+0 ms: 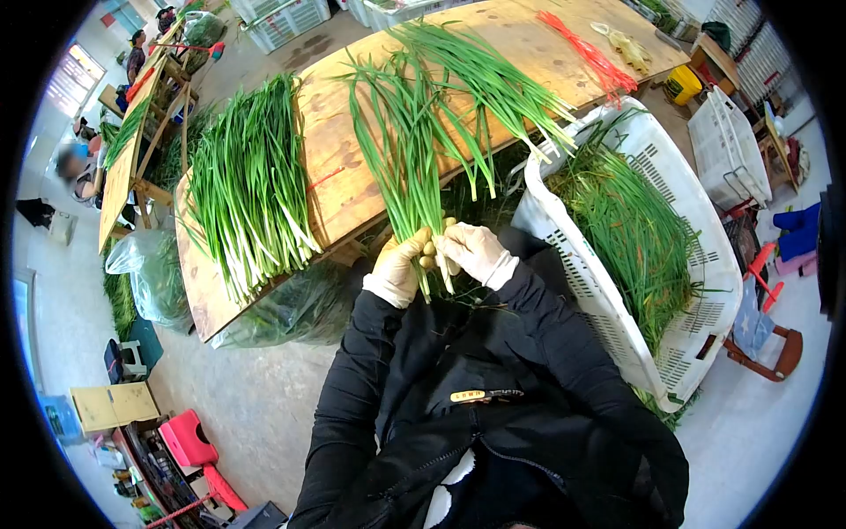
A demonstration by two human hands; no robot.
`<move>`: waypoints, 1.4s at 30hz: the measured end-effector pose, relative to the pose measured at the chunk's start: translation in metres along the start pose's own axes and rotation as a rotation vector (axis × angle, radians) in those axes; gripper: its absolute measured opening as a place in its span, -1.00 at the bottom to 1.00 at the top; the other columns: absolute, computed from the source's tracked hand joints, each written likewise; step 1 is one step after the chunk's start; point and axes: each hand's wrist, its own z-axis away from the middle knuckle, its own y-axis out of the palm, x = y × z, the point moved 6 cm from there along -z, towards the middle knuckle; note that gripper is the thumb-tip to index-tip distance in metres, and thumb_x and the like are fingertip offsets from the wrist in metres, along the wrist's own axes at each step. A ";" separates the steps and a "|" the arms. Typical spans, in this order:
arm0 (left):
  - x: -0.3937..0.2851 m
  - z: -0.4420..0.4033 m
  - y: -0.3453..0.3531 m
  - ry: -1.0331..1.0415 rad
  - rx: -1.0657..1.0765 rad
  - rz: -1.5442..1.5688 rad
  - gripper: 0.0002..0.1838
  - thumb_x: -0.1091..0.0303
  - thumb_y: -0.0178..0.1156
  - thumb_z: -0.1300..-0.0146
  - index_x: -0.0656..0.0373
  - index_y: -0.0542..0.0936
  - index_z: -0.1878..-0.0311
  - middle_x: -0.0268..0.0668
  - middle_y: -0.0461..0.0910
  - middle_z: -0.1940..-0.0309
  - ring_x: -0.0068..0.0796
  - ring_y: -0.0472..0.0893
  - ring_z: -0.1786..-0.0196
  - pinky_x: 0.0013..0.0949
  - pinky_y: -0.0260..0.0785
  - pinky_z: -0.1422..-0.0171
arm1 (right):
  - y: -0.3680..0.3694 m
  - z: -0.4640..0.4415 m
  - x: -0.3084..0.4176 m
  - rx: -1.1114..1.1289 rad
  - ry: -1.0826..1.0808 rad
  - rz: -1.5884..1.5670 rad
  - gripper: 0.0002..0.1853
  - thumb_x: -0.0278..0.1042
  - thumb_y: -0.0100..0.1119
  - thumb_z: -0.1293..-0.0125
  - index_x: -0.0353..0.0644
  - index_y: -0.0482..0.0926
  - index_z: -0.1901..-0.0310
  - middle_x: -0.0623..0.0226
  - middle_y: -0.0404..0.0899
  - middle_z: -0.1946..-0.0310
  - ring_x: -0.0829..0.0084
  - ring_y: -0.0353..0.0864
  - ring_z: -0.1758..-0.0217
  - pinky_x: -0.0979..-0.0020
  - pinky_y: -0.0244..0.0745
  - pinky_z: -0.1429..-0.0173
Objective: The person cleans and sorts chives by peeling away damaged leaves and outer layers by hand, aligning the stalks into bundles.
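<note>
The left hand (pixel 395 267), in a pale glove, is closed around the lower stalks of a green bunch (pixel 398 159), its fingers curled in. The right hand (pixel 477 254), gloved too, meets it from the other side and pinches stalks of the same bunch near their pale ends; the fingertips of both hands come close together, and whether they touch I cannot tell. The bunch runs forward from the hands, its pale ends pointing back at the person and its long leaves lying over the wooden worktop (pixel 333 132).

Just beyond and to the right, a looser group of stalks (pixel 493 75) lies slantwise on the worktop, its leaf tips overlapping those of the bunch. To the left, a large pile of stalks (pixel 251 172) lies with its pale ends over the near edge, and a thin red strand (pixel 327 178) rests beside it. At the far right end lie a heap of red strands (pixel 592 55) and a crumpled yellowish item (pixel 627 48).

Right of the person, a white slatted crate (pixel 718 313) stands tilted, holding loose green leaves (pixel 621 234). Left of the worktop, a clear bag (pixel 157 275) contains more greenery.
</note>
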 end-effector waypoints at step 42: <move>0.035 0.008 -0.013 0.183 -0.133 -0.458 -0.66 0.38 0.10 -0.15 0.18 0.28 0.03 -0.15 0.55 0.24 -0.45 0.54 0.19 -0.53 0.39 0.25 | -0.097 -0.102 0.060 -0.336 -0.163 0.458 -0.76 -0.22 -0.09 -0.23 -0.08 0.51 0.16 0.31 0.52 0.23 0.41 0.48 0.18 0.43 0.37 0.04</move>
